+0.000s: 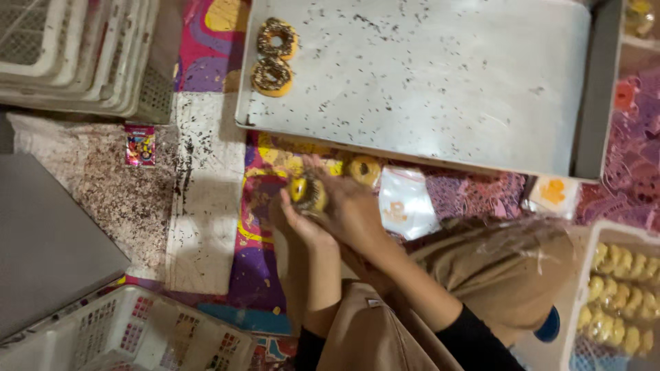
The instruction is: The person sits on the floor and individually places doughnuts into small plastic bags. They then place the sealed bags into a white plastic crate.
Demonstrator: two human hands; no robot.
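Held item: our left hand and right hand together clasp one yellow ring doughnut with dark sprinkles, above the patterned floor mat. Nearby: grey metal tray carrying two sprinkled doughnuts.

I am looking at what is reading as a small home food workshop, set up on the floor rather than at a counter. A large metal baking tray is lying on a bright patterned mat, scattered with dark sprinkles and carrying two sprinkle-topped doughnuts. White plastic crates are stacking up at one corner, a white basket is sitting near the knees, and clear plastic bags are lying by a box of yellow pastries
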